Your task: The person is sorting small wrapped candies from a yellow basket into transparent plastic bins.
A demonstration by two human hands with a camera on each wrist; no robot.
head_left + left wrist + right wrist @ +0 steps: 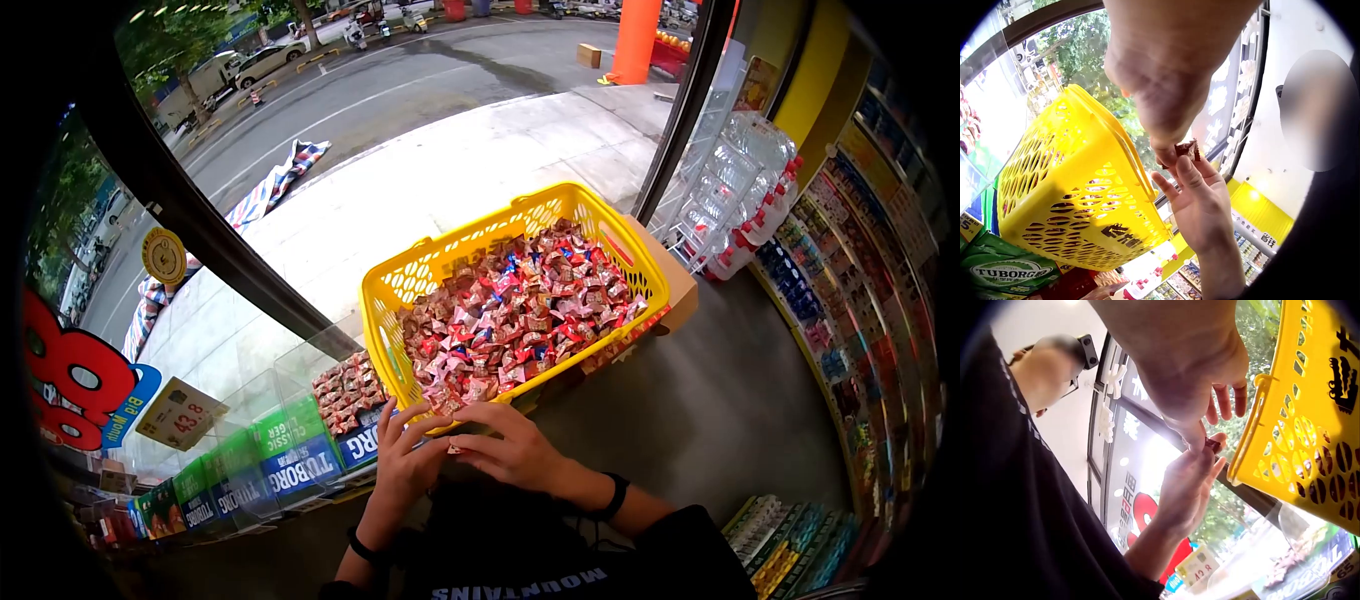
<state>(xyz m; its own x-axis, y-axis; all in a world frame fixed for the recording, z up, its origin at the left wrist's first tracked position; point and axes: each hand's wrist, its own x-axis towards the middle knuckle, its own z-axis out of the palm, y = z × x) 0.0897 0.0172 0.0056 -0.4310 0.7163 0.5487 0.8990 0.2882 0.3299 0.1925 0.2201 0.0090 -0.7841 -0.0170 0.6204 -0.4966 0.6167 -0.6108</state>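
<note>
Just beyond the person's chest, the left hand (408, 462) and right hand (513, 447) meet at the near rim of a yellow basket (378, 330). Between their fingertips they pinch a small candy in a dark red wrapper (1188, 150), its crimped end showing in the left wrist view. The same wrapped candy (1212, 444) is partly covered by thumbs and fingers in the right wrist view. Many wrapped candies (520, 310), mostly red, pink and brown with a few blue, fill the basket.
A cardboard box (675, 285) shows beneath the basket's right side. To the left stand green and blue Tuborg cartons (300, 455), with a clear bin of wrapped candies (350, 390) beside them. Bottled water (745, 190) and stocked shelves (840, 270) line the right.
</note>
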